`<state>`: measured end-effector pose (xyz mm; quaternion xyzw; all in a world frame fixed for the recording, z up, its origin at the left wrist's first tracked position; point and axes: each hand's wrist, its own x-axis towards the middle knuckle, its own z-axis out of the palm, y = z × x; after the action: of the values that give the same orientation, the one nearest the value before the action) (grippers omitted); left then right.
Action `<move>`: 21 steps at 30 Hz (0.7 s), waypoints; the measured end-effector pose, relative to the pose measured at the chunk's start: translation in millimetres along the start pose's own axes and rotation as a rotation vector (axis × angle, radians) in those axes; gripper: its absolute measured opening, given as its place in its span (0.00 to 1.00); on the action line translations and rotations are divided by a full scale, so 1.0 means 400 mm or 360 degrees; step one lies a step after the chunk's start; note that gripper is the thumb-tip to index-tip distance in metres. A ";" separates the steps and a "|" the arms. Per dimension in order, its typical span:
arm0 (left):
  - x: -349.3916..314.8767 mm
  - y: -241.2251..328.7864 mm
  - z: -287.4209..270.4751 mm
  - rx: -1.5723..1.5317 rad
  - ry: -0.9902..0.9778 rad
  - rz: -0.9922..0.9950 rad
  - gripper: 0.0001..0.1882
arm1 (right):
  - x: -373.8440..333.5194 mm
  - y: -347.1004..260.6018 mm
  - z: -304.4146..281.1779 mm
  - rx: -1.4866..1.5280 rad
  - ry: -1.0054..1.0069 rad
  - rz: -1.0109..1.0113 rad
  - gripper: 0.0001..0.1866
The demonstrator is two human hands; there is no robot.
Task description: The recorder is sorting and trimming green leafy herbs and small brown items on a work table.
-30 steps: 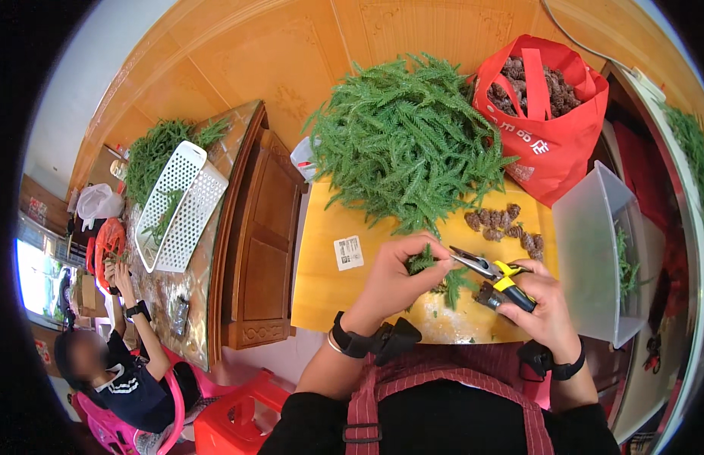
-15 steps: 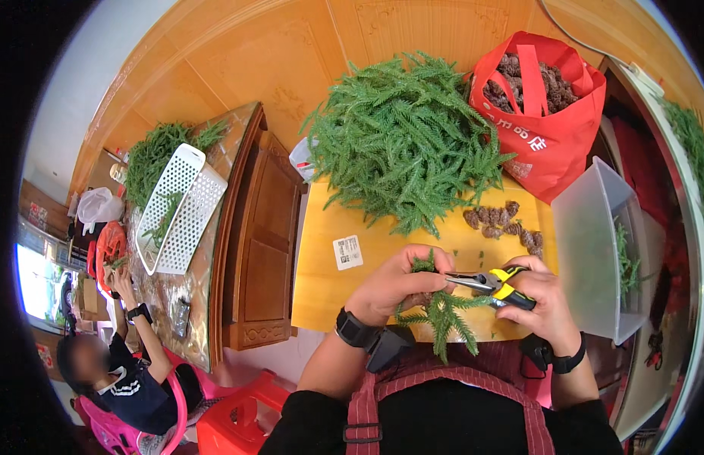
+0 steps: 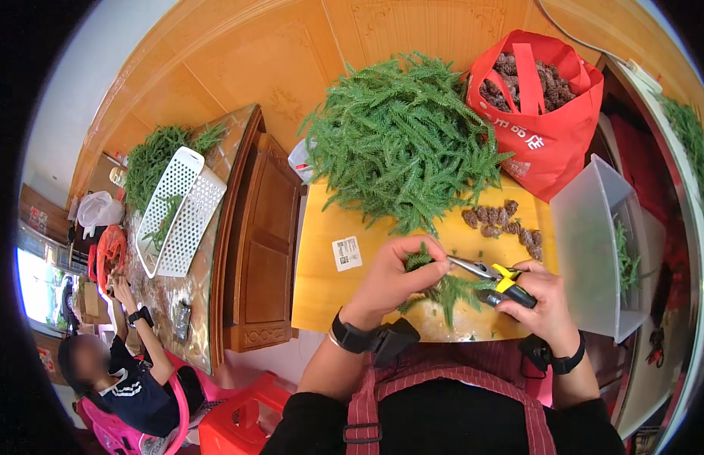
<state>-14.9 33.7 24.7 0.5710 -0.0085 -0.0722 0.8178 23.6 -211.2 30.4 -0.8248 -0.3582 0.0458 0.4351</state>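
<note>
My left hand [image 3: 401, 277] pinches a green artificial pine sprig [image 3: 452, 297] over the front of the yellow table. Its fingers hide the stem. In my right hand [image 3: 543, 297] are long-nose pliers [image 3: 495, 279] with yellow and black handles, their jaws pointing left at my left fingertips. Whether the jaws grip anything is too small to tell. Several small brown pine cones [image 3: 490, 220] lie just beyond my hands. A large heap of green pine sprigs [image 3: 405, 144] covers the back of the table.
A red bag [image 3: 553, 144] of pine cones stands back right, beside a translucent plastic bin [image 3: 595, 250]. On the yellow table [image 3: 314, 296] lies a white label [image 3: 347, 253]. To the left, a co-worker [image 3: 132, 387] sits at another table with white perforated baskets [image 3: 187, 220]. A red stool [image 3: 238, 425] stands nearby.
The sprig has turned in my left fingers, and its drooping branches now sit higher and more bunched. The pliers have stayed close to my left fingertips, with only a slight shift.
</note>
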 end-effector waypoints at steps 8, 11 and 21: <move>0.002 0.000 0.015 0.0650 0.0177 0.0632 0.03 | 0.004 0.001 -0.005 -0.0004 0.0030 -0.0096 0.15; 0.000 0.003 0.017 0.0633 0.0187 0.0642 0.03 | 0.003 0.001 -0.005 0.0018 0.0062 -0.0092 0.17; -0.002 0.008 0.022 0.0671 0.0183 0.0713 0.04 | -0.003 -0.002 -0.001 0.0074 0.0071 0.0049 0.18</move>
<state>-16.3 26.8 30.7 0.7151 -0.1027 0.1457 0.6759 22.4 -211.9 31.1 -0.8207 -0.3345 0.0425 0.4613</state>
